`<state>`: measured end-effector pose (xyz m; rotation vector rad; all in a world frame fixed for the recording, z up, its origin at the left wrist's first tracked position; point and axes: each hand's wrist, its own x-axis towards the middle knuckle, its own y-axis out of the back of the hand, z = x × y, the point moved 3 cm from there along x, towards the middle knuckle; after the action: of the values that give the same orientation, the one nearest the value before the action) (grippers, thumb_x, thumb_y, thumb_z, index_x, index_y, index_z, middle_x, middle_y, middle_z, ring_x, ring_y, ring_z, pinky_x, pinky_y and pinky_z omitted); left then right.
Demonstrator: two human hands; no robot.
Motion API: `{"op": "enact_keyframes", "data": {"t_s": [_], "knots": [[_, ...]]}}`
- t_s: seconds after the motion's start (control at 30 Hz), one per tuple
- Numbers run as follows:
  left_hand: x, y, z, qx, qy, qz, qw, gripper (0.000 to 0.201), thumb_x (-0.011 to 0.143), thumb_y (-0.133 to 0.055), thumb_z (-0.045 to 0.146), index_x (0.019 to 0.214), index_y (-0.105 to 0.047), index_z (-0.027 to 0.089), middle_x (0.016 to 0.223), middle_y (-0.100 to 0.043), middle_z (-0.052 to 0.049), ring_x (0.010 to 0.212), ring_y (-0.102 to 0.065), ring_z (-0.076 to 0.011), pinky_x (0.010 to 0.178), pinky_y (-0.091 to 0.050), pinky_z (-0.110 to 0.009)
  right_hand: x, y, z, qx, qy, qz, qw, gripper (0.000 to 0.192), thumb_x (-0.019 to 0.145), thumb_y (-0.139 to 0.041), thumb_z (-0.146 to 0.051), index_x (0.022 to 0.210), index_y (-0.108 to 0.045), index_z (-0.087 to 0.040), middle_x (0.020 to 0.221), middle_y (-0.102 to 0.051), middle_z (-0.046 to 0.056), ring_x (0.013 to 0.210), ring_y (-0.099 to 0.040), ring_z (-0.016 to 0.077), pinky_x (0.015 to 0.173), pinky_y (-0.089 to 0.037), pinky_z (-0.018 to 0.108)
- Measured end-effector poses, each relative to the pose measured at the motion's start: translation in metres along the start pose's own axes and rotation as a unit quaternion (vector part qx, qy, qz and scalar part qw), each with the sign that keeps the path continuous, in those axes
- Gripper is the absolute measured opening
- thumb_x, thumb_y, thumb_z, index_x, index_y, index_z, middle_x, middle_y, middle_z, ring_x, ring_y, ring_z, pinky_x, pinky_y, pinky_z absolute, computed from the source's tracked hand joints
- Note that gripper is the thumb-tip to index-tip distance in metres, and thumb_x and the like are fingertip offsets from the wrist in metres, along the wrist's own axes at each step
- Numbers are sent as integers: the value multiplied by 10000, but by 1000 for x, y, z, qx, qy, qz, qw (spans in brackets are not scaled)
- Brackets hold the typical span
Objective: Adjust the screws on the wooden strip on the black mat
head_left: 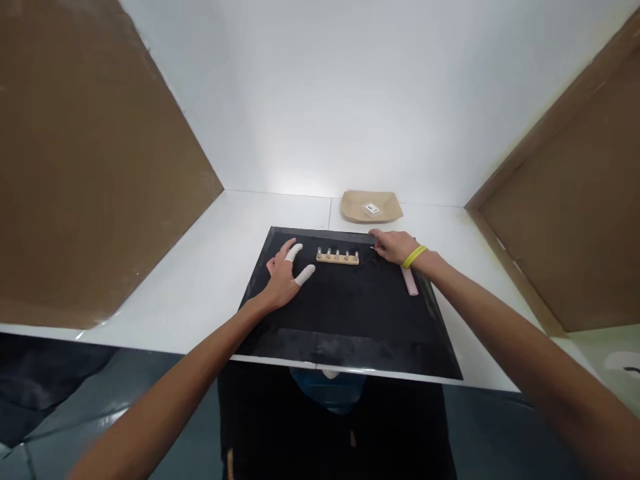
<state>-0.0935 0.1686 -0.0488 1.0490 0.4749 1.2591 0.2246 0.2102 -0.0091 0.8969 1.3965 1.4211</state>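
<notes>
A short wooden strip (338, 259) lies on the black mat (345, 313), with several small shiny metal or clear pegs standing upright in a row along it. Just left of the strip rests my left hand (284, 275), its fingers spread and holding nothing; white finger cots cover the thumb and one finger. To the strip's right, over the mat's far right part, my right hand (396, 247) has its fingers pinched together. A tiny pale tip shows at those fingers, too small to name. A yellow band circles the right wrist.
Partly below my right hand lies a pink flat bar (410, 283). Behind the mat, a brown paper tray (350, 208) holds a small clear box (371, 209) with a label. Brown panels stand left and right, and a white wall closes the back.
</notes>
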Motion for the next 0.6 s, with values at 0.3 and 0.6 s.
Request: {"op": "enact_keyframes", "data": {"t_s": [0.3,0.6], "knots": [[46,14,-26,7,-132,-97,986,451,863,-721,534,1234,-665,285,1529,-546,-86,1423,-414,-355,1164,-207,-578,-81,-5,-14,-14,56,-23,998,432,945,-529,-240,1374,-530,-181,1084,-763,75,729,-688,190,560,-310,282],[70,0,-20,-39,-171,-111,978,403,871,-695,588,1137,-707,285,1451,-612,-61,1404,-445,-339,1150,-226,-565,-93,-21,-25,-30,127,-1,991,517,982,-452,-198,1497,-430,-159,1141,-758,87,788,-705,199,503,-278,293]]}}
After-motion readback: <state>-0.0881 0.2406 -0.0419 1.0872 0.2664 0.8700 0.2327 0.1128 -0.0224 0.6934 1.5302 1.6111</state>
